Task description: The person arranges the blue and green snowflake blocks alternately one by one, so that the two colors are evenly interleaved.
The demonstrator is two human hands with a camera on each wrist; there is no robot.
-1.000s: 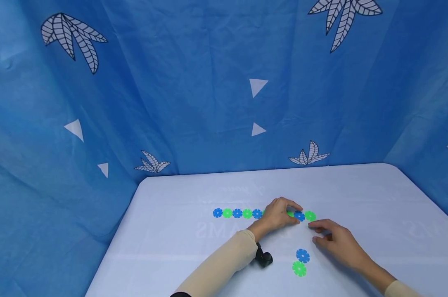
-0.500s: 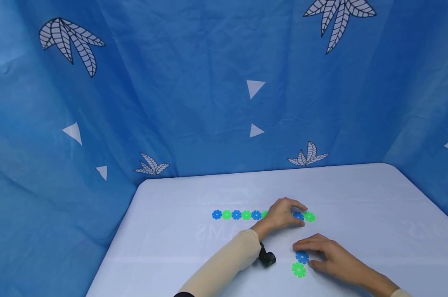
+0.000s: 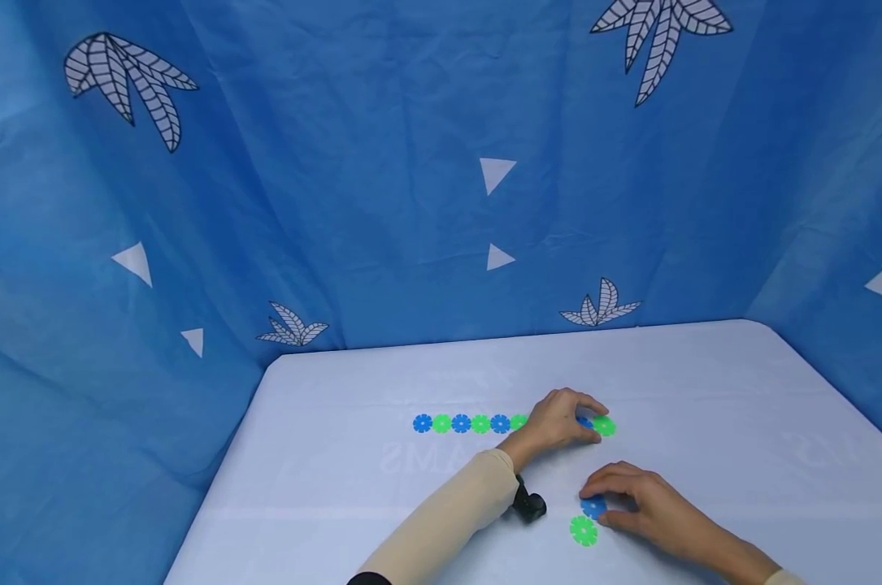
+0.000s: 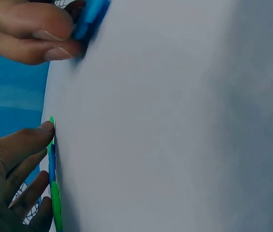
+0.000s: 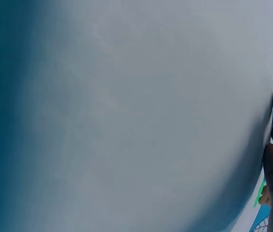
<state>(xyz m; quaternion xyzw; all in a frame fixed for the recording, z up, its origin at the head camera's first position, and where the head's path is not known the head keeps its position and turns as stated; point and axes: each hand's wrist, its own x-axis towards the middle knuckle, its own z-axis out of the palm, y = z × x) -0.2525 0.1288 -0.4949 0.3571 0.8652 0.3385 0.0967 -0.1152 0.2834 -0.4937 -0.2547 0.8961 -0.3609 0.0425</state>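
Note:
A row of notched plastic discs [image 3: 461, 423], alternating blue and green, lies across the white table. My left hand [image 3: 556, 421] bends over its right part and hides several discs. Thumb and forefinger lie at opposite edges of the green end disc [image 3: 606, 426], gripping it beside a partly covered blue disc [image 3: 584, 422]. Nearer the front, my right hand [image 3: 649, 508] pinches another blue notched disc [image 3: 593, 508] between thumb and fingers. That blue disc [image 4: 90, 17] also shows between the fingers in the left wrist view. Just in front of it lies a loose green disc [image 3: 584, 530].
The white table [image 3: 323, 487] has a rounded far edge against a blue curtain [image 3: 411, 203] with printed leaves and triangles. A black device [image 3: 532, 507] sits under the left wrist, below a beige sleeve [image 3: 448, 516].
My right hand has come from beside the row's end down to the separate blue disc and now pinches it. The left hand has shifted slightly right along the row, onto the green end disc.

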